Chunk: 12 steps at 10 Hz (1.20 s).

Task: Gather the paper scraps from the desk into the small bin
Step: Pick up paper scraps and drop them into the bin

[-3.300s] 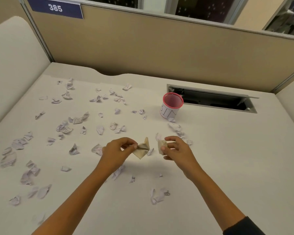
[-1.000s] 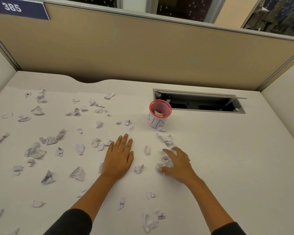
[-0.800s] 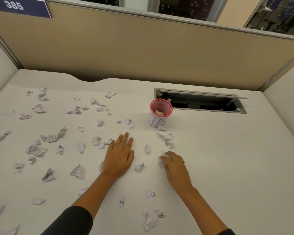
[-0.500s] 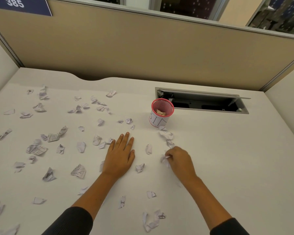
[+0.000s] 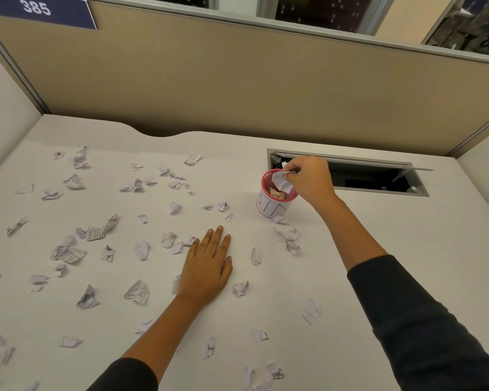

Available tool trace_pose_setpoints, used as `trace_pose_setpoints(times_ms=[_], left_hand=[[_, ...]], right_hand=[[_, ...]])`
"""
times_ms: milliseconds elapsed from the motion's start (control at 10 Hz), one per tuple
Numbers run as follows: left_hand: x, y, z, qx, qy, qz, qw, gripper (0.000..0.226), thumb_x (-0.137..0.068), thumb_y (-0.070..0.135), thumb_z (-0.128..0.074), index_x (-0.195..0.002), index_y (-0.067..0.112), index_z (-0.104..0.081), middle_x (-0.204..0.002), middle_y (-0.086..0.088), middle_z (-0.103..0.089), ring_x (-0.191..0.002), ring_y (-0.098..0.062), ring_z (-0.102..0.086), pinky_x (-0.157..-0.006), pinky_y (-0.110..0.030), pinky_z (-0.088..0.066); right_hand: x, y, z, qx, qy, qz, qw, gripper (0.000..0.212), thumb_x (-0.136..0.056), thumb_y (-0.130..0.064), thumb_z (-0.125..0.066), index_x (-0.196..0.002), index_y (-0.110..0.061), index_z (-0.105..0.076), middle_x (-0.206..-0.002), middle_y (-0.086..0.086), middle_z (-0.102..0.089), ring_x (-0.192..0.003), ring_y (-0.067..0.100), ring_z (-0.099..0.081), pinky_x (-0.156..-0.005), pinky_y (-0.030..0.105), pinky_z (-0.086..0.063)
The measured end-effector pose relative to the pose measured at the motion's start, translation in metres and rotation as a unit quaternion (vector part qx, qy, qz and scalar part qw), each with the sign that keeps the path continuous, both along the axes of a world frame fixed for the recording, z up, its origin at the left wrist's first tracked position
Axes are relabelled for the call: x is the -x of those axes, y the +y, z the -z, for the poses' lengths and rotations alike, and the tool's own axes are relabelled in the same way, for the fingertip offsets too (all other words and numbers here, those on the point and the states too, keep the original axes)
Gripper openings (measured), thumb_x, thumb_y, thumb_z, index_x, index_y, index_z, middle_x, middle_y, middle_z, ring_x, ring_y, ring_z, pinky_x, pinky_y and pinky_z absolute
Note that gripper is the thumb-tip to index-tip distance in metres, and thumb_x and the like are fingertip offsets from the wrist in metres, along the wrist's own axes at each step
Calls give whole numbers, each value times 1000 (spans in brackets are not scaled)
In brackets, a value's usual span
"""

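Note:
A small pink-rimmed bin (image 5: 271, 208) stands on the white desk (image 5: 364, 277), right of centre, with tan paper inside. My right hand (image 5: 311, 179) hovers over its mouth and pinches a crumpled white paper scrap (image 5: 280, 181) just above the rim. My left hand (image 5: 208, 268) lies flat on the desk, fingers straight, holding nothing. Several torn and crumpled paper scraps (image 5: 96, 232) are strewn across the left half of the desk, with more in front of the bin (image 5: 290, 235) and near the front edge (image 5: 261, 376).
An open cable slot (image 5: 373, 182) is cut into the desk right behind the bin. A tan partition (image 5: 237, 80) closes off the back, with side panels left and right. A blue sign reading 385 (image 5: 40, 9) hangs at the top left.
My right hand picked a white scrap off the desk and carried it up and away to above the bin. My left hand stayed flat on the desk.

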<state>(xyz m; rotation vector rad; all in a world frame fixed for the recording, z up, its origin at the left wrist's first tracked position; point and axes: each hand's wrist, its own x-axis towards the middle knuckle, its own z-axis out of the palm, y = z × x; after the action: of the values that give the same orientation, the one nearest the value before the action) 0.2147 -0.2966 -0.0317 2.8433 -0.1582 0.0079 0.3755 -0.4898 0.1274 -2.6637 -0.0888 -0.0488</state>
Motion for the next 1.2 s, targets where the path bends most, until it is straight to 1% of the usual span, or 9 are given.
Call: trace_pose_setpoints(times_ms=[200, 300, 600, 700, 800, 900, 1000, 1100, 1200], left_hand=[[-1, 0, 1, 3, 2, -1, 1000, 58, -94, 43, -18, -146, 20, -27, -157, -1, -17, -145, -21, -14, -116, -42, -14], [-1, 0, 1, 1, 1, -1, 1000, 57, -94, 42, -19, -146, 20, -28, -157, -1, -18, -145, -21, -15, -116, -43, -15], [0, 0, 1, -1, 1, -2, 1000, 58, -94, 42, -18, -146, 20, -28, -157, -1, -19, -145, -20, -15, -116, -42, -15], [-1, 0, 1, -3, -2, -4, 1000, 57, -93, 41, -19, -145, 19, -30, -156, -1, -21, -144, -21, -17, -115, -42, -16], [-1, -1, 0, -5, -5, -2, 1000, 56, -93, 40, -21, -144, 18, -34, -155, -3, -24, -143, -22, -21, -114, -43, -19], [0, 0, 0, -7, -6, -1, 1000, 57, -94, 40, -21, -144, 18, -33, -155, -3, -24, -143, -22, -21, -114, -42, -18], [0, 0, 0, -6, -5, -2, 1000, 57, -93, 41, -20, -144, 18, -32, -155, -3, -23, -143, -22, -21, -114, -43, -18], [0, 0, -1, -4, -4, -1, 1000, 57, -93, 41, -21, -144, 18, -33, -155, -3, -24, -143, -23, -21, -114, -43, -18], [-1, 0, 0, -6, -4, -1, 1000, 57, -93, 41, -21, -144, 18, -33, -155, -3, -24, -143, -23, -21, -114, -43, -18]], right_hand=[[-9, 14, 11, 67, 103, -23, 992, 25, -84, -22, -67, -108, -15, -70, -118, 9, -65, -106, 28, -60, -92, 37, -50], [-8, 12, 8, 68, 87, -30, 993, 26, -83, -20, -68, -109, -16, -70, -118, 8, -66, -106, 27, -60, -91, 37, -50], [33, -22, 17, -108, -82, 67, 989, 18, -86, -7, -58, -94, -8, -74, -93, 9, -74, -80, 22, -67, -72, 21, -47], [50, -33, 43, -123, -50, 117, 984, 18, -87, -12, -57, -97, -9, -73, -98, 8, -73, -81, 19, -66, -72, 20, -44], [73, -38, 83, -147, 45, 125, 980, 26, -87, -22, -62, -109, -10, -67, -115, 7, -67, -101, 19, -61, -82, 21, -41], [84, -32, 103, -132, 98, 63, 984, 38, -84, -33, -65, -118, -15, -60, -125, 5, -58, -115, 22, -54, -92, 28, -42], [94, -19, 122, -10, 100, -28, 995, 54, -83, -50, -59, -128, -20, -49, -136, 0, -47, -128, 20, -41, -102, 44, -39], [101, -13, 131, 17, 63, -49, 997, 52, -83, -52, -58, -123, -19, -53, -132, -2, -49, -127, 18, -41, -103, 45, -36], [112, -11, 134, -22, 21, -91, 995, 32, -83, -41, -63, -104, -17, -67, -115, -5, -58, -112, 14, -51, -93, 32, -36]])
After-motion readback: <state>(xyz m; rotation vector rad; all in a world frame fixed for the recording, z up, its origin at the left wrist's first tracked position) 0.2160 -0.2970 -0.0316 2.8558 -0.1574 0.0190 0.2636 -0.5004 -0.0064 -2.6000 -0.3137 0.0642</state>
